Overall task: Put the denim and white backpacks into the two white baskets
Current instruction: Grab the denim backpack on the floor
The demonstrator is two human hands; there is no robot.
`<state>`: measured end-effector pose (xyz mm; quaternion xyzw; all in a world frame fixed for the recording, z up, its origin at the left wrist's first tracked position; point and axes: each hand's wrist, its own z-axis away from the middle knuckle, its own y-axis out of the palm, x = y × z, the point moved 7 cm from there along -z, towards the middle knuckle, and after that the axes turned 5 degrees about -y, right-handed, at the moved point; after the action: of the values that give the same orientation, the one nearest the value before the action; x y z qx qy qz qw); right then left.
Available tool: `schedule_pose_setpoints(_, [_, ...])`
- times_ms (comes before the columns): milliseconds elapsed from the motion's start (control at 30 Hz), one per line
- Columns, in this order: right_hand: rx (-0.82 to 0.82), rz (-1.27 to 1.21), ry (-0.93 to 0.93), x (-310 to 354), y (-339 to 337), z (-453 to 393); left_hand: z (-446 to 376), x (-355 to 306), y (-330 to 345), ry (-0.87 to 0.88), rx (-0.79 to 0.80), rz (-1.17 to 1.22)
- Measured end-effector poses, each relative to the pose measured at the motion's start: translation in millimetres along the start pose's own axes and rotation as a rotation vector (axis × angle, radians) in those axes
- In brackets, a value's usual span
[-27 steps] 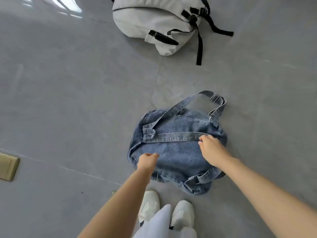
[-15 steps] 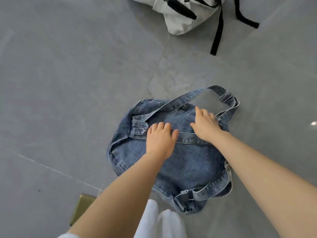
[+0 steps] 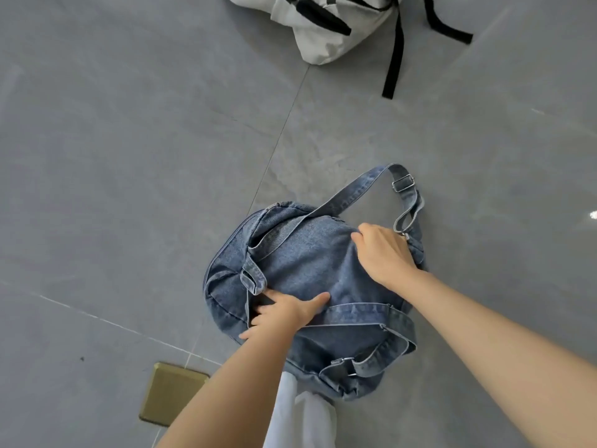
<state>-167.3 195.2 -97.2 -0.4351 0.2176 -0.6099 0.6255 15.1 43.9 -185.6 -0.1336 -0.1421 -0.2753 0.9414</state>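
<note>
The denim backpack (image 3: 307,263) lies back side up on the grey floor in front of me, its straps loose around it. My left hand (image 3: 284,313) grips the lower strap and fabric near the bag's left side. My right hand (image 3: 382,252) clutches the denim at the upper right, next to a metal buckle. The bag bunches up between both hands. The white backpack (image 3: 323,27) with black straps lies at the top edge, partly cut off. No white basket is in view.
A brass floor plate (image 3: 171,392) is set in the tiles at the lower left. My white trouser legs (image 3: 300,418) stand just below the denim bag. Black straps (image 3: 394,59) of the white bag trail over the floor at the upper right.
My left hand slid down and closed on the lower strap. My right hand shifted toward the bag's upper right and gripped the fabric. The denim bag has bunched and its strap moved down.
</note>
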Motion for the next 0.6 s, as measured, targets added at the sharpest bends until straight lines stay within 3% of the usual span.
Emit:
schedule_pose_setpoints(67, [0.022,-0.123,0.055,-5.9,-1.4,9.7,16.4,-0.7,5.0,0.065,-0.034,0.105])
schedule_pose_setpoints(233, [0.083,-0.607,0.229,-17.5,-9.8,45.2,46.2,36.2,3.8,0.152,-0.251,-0.005])
schedule_pose_setpoints(467, [0.148,-1.103,0.220,5.2,-87.8,114.7,112.6,48.9,-8.1,0.548,-0.509,-0.090])
schedule_pose_setpoints(600, [0.102,-1.219,0.216,0.2,-136.7,143.9,172.5,44.8,-30.8,0.720,-0.530,-0.076])
